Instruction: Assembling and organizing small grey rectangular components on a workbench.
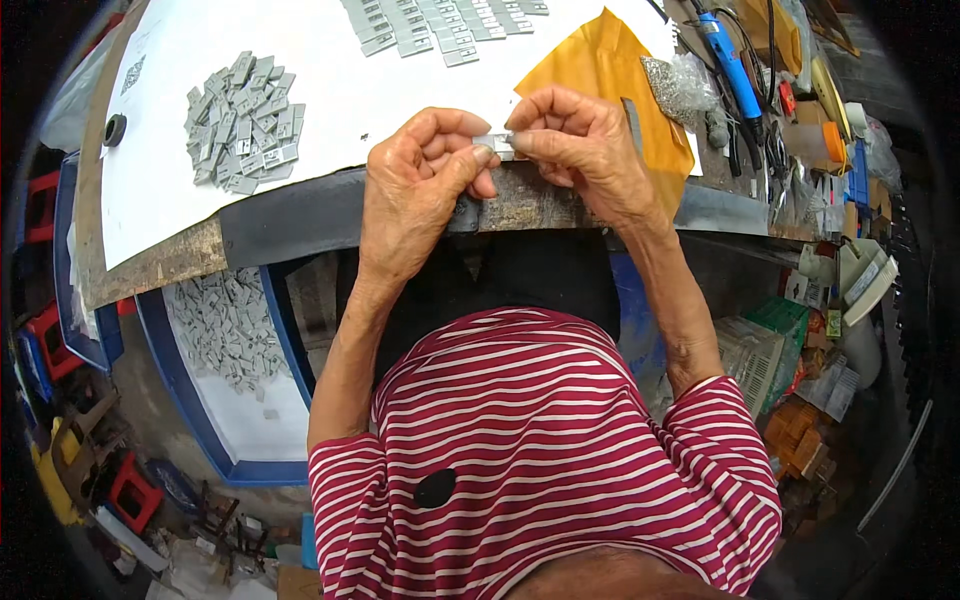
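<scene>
One small grey piece (498, 146) is held just above the near edge of the tabletop (165, 264), about midway between the person's two hands. The left hand (424, 185) pinches the piece's left end between thumb and fingers, its other fingers curled beneath. The right hand (585, 150) is at the opposite end, thumb and forefinger brought close together with only a narrow gap between them; whether they grip the piece or something tiny on it, I cannot tell. Beyond the hands, a white sheet (330, 75) covers much of the tabletop. On it, to the left, lies a loose heap of similar grey pieces (245, 125), and at the far side more of them stand in slanting rows (440, 28). A black ring (115, 130) sits near the sheet's left edge. Just beyond the right hand lies a yellow-orange envelope (585, 62), with crumpled clear plastic (682, 88) on its right side and a blue power screwdriver (730, 65) past that. Below the tabletop, at the left, a blue-rimmed tray (236, 472) holds many more grey parts (228, 325). The person wears a red-and-white striped shirt (520, 430).
</scene>
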Demonstrator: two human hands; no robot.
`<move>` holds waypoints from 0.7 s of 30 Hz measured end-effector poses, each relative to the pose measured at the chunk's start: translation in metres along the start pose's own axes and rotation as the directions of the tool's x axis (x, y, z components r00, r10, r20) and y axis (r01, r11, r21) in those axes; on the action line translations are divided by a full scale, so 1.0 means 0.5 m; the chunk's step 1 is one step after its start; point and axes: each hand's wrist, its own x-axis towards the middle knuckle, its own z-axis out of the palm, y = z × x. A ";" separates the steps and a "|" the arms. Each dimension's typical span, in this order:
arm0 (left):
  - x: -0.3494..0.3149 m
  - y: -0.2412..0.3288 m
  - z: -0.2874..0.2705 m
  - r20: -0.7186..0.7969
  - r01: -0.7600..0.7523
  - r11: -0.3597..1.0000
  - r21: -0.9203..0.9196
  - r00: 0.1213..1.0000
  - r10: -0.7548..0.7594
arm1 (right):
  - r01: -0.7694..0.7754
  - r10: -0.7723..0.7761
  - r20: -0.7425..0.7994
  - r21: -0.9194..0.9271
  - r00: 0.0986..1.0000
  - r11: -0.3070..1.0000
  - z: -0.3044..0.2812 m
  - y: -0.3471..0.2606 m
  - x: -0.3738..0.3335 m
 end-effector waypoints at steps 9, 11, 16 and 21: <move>-0.001 0.002 0.004 0.027 0.009 0.992 0.123 1.000 -0.012 | -0.087 0.094 0.085 -0.080 0.992 0.993 -0.018 0.001 0.004; -0.001 0.003 0.004 0.022 0.016 0.993 0.119 1.000 -0.018 | -0.097 0.103 0.107 -0.060 0.989 0.993 -0.016 0.001 0.006; 0.001 0.005 0.001 0.013 0.039 0.996 0.075 0.999 -0.040 | -0.122 0.125 0.095 -0.031 0.988 0.992 -0.010 0.007 0.006; 0.004 0.003 -0.002 0.027 0.032 0.999 0.036 0.999 -0.033 | -0.079 0.085 0.099 -0.061 0.991 0.995 -0.006 0.012 0.009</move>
